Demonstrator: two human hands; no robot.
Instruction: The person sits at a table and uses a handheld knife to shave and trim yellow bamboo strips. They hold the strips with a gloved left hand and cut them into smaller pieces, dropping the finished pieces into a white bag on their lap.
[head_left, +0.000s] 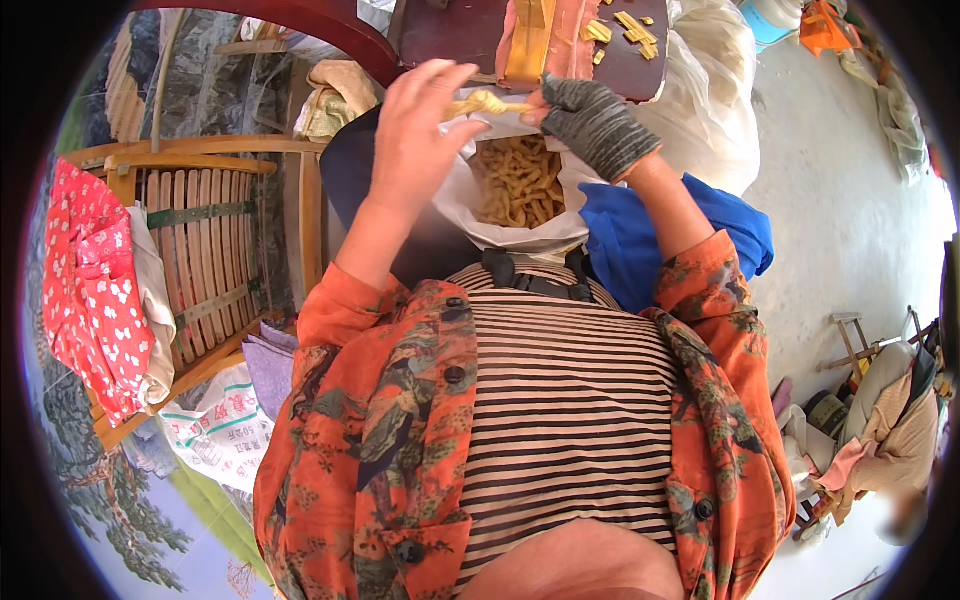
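A pale-yellow knotted strip (487, 103) is stretched sideways between my hands. Its right end is pinched in the fingertips of my right hand (596, 124), which wears a grey knitted fingerless glove. At the other end is my bare left hand (412, 142), thumb and fingers apart around the strip; whether they touch it is hard to see. Below the hands, a white sack (517, 236) gapes open at my lap, holding many brownish-yellow twisted pieces (521, 180). Beyond the strip, a wooden block (531, 45) stands on a pink cloth (574, 41).
Short yellow strips (636, 34) lie on the dark red tabletop (450, 37). Beside the table bulges a translucent plastic bag (709, 97). A blue cloth (675, 225) lies under my right forearm. A slatted bamboo chair (202, 247) stands left; a person (892, 435) sits far right.
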